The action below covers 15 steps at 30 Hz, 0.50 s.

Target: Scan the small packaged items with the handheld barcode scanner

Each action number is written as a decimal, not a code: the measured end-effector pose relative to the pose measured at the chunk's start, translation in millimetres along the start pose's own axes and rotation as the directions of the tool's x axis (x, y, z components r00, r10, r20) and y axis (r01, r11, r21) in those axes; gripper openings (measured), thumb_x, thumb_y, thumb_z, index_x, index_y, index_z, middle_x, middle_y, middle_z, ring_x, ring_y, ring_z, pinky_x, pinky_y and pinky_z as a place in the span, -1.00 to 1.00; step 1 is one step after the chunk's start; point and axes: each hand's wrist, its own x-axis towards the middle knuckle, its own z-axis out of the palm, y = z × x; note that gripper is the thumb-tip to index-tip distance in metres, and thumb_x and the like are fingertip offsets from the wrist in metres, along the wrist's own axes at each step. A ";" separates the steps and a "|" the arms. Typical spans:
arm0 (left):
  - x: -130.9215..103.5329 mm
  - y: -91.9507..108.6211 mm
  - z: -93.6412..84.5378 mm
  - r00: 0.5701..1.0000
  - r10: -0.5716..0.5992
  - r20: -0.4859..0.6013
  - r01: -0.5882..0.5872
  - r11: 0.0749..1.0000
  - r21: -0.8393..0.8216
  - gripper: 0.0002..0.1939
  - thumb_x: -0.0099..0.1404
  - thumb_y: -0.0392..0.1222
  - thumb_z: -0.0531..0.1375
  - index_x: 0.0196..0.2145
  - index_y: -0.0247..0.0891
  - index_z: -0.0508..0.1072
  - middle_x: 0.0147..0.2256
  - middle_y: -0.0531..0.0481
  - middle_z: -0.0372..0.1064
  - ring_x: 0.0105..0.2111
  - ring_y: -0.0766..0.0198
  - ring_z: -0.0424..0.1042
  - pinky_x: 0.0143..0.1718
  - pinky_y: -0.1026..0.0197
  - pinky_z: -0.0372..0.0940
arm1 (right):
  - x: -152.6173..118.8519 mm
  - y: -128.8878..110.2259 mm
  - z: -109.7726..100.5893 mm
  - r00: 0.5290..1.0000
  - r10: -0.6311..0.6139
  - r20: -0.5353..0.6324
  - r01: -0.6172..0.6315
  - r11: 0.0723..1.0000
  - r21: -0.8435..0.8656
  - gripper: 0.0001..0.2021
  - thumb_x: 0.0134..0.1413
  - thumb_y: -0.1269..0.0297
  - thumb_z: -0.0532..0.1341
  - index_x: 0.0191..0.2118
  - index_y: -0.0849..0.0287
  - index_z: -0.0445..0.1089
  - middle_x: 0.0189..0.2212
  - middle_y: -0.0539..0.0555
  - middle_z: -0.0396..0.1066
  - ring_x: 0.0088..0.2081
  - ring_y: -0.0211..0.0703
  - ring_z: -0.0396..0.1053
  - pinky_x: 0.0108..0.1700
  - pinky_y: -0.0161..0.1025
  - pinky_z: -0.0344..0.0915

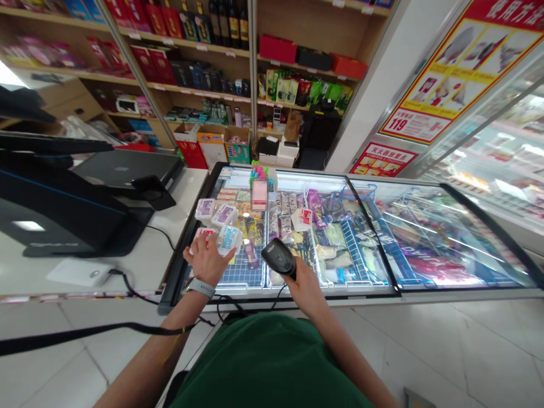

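In my right hand [306,288] is a black barcode scanner [278,256], gripped by its handle, with its head over the freezer's glass lid [250,271]. My left hand [208,259] has its fingers spread over a clear plastic pack with a red label [204,233]; whether they touch it I cannot tell. Just beside those fingers lies a pack with a blue label [228,238]. Behind are two packs with purple labels, one to the left [205,208] and one to the right [225,215]. Farther right on the glass sits another red-and-white pack [302,219].
Left of the freezer stands a counter with a black checkout terminal [63,204] and a white box [80,272]. A pixelated card [259,194] stands at the freezer's back edge. Black cables [238,306] run along its front. Stocked shelves [191,42] rise behind.
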 end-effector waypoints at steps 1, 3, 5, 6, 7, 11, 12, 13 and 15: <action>1.1 1.1 -2.2 1.000 0.012 -0.002 -0.012 1.000 -0.012 -0.27 0.15 0.19 0.15 0.15 -0.34 0.25 0.16 -0.37 0.14 0.13 -0.18 0.10 0.14 -0.22 -0.14 | 0.1 0.8 -0.2 1.000 0.005 -0.002 -0.005 1.000 0.005 -0.82 0.09 0.41 0.14 -0.15 0.19 0.26 -0.23 0.15 0.38 -0.18 -0.01 0.35 -0.15 -0.20 0.22; 5.1 5.3 -7.1 0.999 0.052 -0.009 -0.053 0.997 -0.050 -0.33 0.19 0.16 0.13 0.14 -0.31 0.26 0.16 -0.35 0.14 0.15 -0.17 0.07 0.15 -0.23 -0.18 | 0.1 2.1 -1.2 1.000 0.012 -0.014 -0.012 1.000 0.015 -0.80 0.09 0.41 0.15 -0.12 0.20 0.26 -0.22 0.15 0.39 -0.17 -0.02 0.36 -0.16 -0.20 0.23; 11.9 13.3 -11.9 0.994 0.106 -0.021 -0.107 0.990 -0.090 -0.38 0.22 0.13 0.11 0.13 -0.30 0.26 0.16 -0.32 0.15 0.17 -0.16 0.06 0.16 -0.23 -0.21 | -0.4 3.5 -3.1 0.999 0.018 -0.034 -0.017 1.000 0.023 -0.78 0.08 0.41 0.16 -0.11 0.20 0.27 -0.20 0.15 0.38 -0.16 -0.02 0.36 -0.15 -0.20 0.23; 16.3 19.0 -13.8 0.991 0.134 -0.025 -0.136 0.985 -0.104 -0.40 0.24 0.11 0.10 0.13 -0.29 0.26 0.16 -0.31 0.16 0.16 -0.16 0.07 0.17 -0.22 -0.21 | -0.9 4.3 -4.4 0.999 0.022 -0.045 -0.021 0.999 0.029 -0.78 0.08 0.41 0.16 -0.11 0.20 0.27 -0.20 0.15 0.38 -0.16 -0.03 0.36 -0.15 -0.20 0.23; 21.1 25.9 -15.0 0.987 0.161 -0.024 -0.163 0.980 -0.117 -0.41 0.24 0.10 0.10 0.13 -0.29 0.27 0.15 -0.30 0.17 0.16 -0.15 0.09 0.17 -0.21 -0.20 | -1.6 5.5 -5.9 0.998 0.026 -0.057 -0.024 0.999 0.035 -0.78 0.08 0.41 0.16 -0.11 0.20 0.27 -0.20 0.15 0.38 -0.16 -0.03 0.36 -0.15 -0.20 0.23; 42.1 64.0 -11.4 0.961 0.268 0.066 -0.250 0.948 -0.197 -0.46 0.25 0.05 0.10 0.11 -0.26 0.28 0.12 -0.24 0.25 0.12 -0.09 0.16 0.16 -0.18 -0.13 | -7.0 15.5 -13.0 0.990 0.058 -0.127 -0.053 0.998 0.044 -0.75 0.06 0.43 0.18 -0.10 0.19 0.27 -0.21 0.14 0.39 -0.15 -0.05 0.36 -0.14 -0.20 0.25; 47.2 75.6 -8.2 0.951 0.296 0.093 -0.271 0.938 -0.217 -0.48 0.25 0.04 0.10 0.11 -0.24 0.29 0.11 -0.22 0.26 0.11 -0.08 0.18 0.16 -0.16 -0.11 | -9.1 19.4 -14.9 0.986 0.075 -0.148 -0.069 0.997 0.046 -0.75 0.06 0.43 0.18 -0.10 0.19 0.28 -0.21 0.14 0.39 -0.16 -0.06 0.37 -0.15 -0.20 0.25; 52.1 87.6 -4.3 0.939 0.324 0.115 -0.292 0.928 -0.233 -0.49 0.25 0.04 0.10 0.10 -0.22 0.29 0.11 -0.20 0.27 0.11 -0.07 0.19 0.15 -0.15 -0.08 | -11.5 23.6 -16.8 0.981 0.097 -0.170 -0.090 0.995 0.048 -0.76 0.05 0.43 0.19 -0.11 0.19 0.28 -0.21 0.13 0.39 -0.17 -0.06 0.37 -0.16 -0.20 0.25; 61.2 112.7 5.4 0.917 0.369 0.150 -0.326 0.911 -0.253 -0.49 0.24 0.06 0.10 0.09 -0.19 0.31 0.09 -0.19 0.30 0.11 -0.06 0.21 0.13 -0.12 -0.01 | -17.2 32.6 -20.2 0.967 0.144 -0.211 -0.133 0.989 0.064 -0.77 0.05 0.41 0.20 -0.13 0.18 0.28 -0.23 0.12 0.40 -0.20 -0.06 0.38 -0.18 -0.21 0.26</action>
